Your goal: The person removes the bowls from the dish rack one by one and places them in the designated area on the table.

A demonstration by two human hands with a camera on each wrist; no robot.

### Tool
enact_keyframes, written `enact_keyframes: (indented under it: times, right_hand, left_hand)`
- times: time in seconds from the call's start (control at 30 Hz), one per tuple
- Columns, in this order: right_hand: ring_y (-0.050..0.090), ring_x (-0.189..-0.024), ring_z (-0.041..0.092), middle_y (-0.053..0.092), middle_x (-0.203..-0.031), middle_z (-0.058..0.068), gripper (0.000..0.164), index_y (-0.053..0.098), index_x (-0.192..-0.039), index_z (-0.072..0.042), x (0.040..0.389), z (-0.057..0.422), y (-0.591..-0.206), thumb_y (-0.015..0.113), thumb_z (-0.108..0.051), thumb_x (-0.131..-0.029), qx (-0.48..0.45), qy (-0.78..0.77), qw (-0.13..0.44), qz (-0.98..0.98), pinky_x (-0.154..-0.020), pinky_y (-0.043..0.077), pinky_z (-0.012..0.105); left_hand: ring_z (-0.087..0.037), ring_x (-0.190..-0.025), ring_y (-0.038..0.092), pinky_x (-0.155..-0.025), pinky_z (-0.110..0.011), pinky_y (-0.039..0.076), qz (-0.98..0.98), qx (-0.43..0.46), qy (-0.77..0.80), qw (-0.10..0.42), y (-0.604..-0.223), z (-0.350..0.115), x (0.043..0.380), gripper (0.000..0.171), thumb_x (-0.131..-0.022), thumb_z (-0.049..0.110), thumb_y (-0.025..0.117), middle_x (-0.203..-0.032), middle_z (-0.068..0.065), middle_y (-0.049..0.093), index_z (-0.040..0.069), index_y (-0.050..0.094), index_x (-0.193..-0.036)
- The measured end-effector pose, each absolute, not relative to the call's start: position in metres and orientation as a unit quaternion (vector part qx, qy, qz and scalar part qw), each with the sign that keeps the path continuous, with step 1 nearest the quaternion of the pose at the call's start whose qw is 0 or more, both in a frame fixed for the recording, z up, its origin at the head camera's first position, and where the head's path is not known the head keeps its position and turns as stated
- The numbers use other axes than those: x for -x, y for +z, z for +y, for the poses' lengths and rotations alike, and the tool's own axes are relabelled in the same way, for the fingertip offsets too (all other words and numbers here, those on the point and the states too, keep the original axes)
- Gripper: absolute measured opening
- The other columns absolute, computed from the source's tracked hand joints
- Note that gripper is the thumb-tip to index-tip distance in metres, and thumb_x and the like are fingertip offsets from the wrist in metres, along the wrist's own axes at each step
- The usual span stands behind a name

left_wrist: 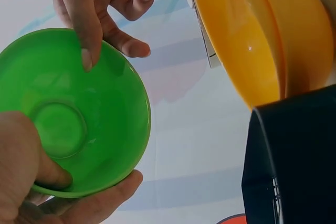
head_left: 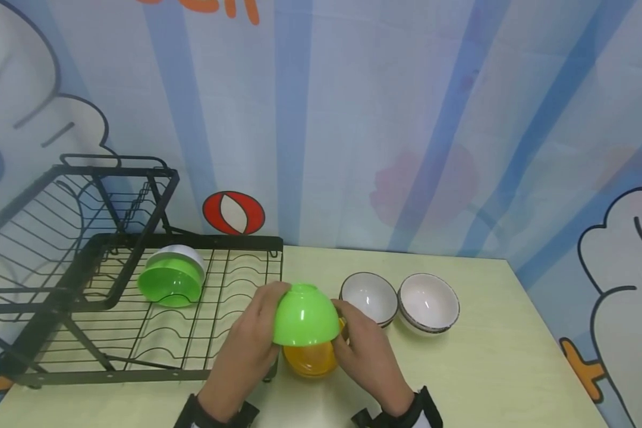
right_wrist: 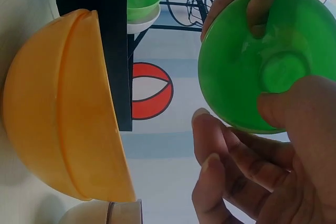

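At the near side of the surface (head_left: 487, 368), seen from my remote seat, two hands reached out of dark cuffs (head_left: 430, 407). The left hand (head_left: 248, 342) gripped a green bowl (head_left: 306, 318), its thumb laid inside the rim and its fingers against the outside. The right hand (head_left: 364, 351) pinched the opposite side of the rim, thumb also inside, while some of its fingers hung bent, clear of the bowl. I had the bowl raised off the surface, tipped so that its base faced the head camera and its hollow faced away.

Below it stood yellow bowls (head_left: 310, 364), two nested, upright, just beside the near right corner of the rack (head_left: 139, 375); my wrist views showed a gap between them and the green bowl.

Farther off, to the right, I saw two white bowls with dark rims, the left one (head_left: 368, 295) close beside the right one (head_left: 429, 301). Left of them, toward the back of the black wire rack, a second green bowl (head_left: 171, 282) leaned in front of a plain white bowl (head_left: 184, 252). Behind everything hung a blue-striped backdrop (head_left: 326, 148), printed with a red ball (head_left: 211, 211).
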State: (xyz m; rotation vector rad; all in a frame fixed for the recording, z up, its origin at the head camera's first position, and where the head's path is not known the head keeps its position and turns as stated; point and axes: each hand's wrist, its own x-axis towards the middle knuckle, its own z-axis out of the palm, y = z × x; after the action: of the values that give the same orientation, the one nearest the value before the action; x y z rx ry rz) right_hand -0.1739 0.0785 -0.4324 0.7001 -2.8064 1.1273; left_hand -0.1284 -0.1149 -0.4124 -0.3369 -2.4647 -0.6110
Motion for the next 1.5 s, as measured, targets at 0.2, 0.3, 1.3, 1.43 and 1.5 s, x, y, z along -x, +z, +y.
enact_keyframes:
  times: [0.2,0.3,1.3,1.43,1.5]
  right_hand:
    - [0.056,-0.077,0.004,0.069,-0.108,-0.003,0.049,0.061,-0.129,-0.013,0.1722,0.0780,-0.4342,0.060,0.000,-0.082,-0.231,0.368,0.036,-0.900,-0.069,0.051,0.021]
    - [0.062,-0.086,0.007,0.070,-0.115,-0.001,0.049,0.061,-0.129,-0.013,0.1717,0.0779,-0.4350,0.060,0.000,-0.082,-0.233,0.371,0.041,-0.898,-0.077,0.056,0.026]
    - [0.072,-0.098,0.017,0.074,-0.112,0.002,0.031,0.066,-0.120,-0.014,0.1748,0.0832,-0.4349,0.055,-0.005,-0.093,-0.221,0.330,0.118,-0.910,-0.082,0.061,0.036]
    - [0.071,-0.088,0.012,0.075,-0.107,0.001,0.033,0.067,-0.119,-0.014,0.1757,0.0855,-0.4340,0.055,-0.002,-0.091,-0.214,0.330,0.118,-0.912,-0.075,0.059,0.032]
    - [0.067,-0.082,0.009,0.075,-0.105,0.001,0.033,0.068,-0.117,-0.014,0.1755,0.0861,-0.4340,0.055,-0.001,-0.090,-0.211,0.328,0.115,-0.913,-0.071,0.058,0.029]
  left_hand:
    - [-0.024,-0.116,0.066,-0.097,-0.034,0.056,-0.922,0.128,-0.227,0.287,-0.4124,-0.1125,0.1268,0.076,-0.063,-0.013,0.082,-0.126,-0.009,0.059,0.008,0.051,-0.129]
    - [-0.025,-0.116,0.066,-0.098,-0.034,0.056,-0.922,0.127,-0.229,0.283,-0.4119,-0.1124,0.1260,0.075,-0.064,-0.013,0.082,-0.126,-0.009,0.059,0.008,0.051,-0.129]
    - [-0.026,-0.106,0.070,-0.084,-0.037,0.062,-0.931,0.142,-0.211,0.260,-0.4160,-0.1131,0.1261,0.087,-0.058,-0.012,0.073,-0.132,-0.010,0.059,0.009,0.046,-0.138]
    - [-0.025,-0.103,0.070,-0.078,-0.035,0.063,-0.938,0.138,-0.194,0.251,-0.4176,-0.1128,0.1281,0.084,-0.064,-0.005,0.075,-0.132,-0.009,0.059,0.009,0.044,-0.141]
    - [-0.024,-0.101,0.071,-0.075,-0.033,0.063,-0.941,0.135,-0.188,0.246,-0.4183,-0.1122,0.1283,0.084,-0.066,-0.004,0.076,-0.132,-0.009,0.059,0.009,0.043,-0.142]
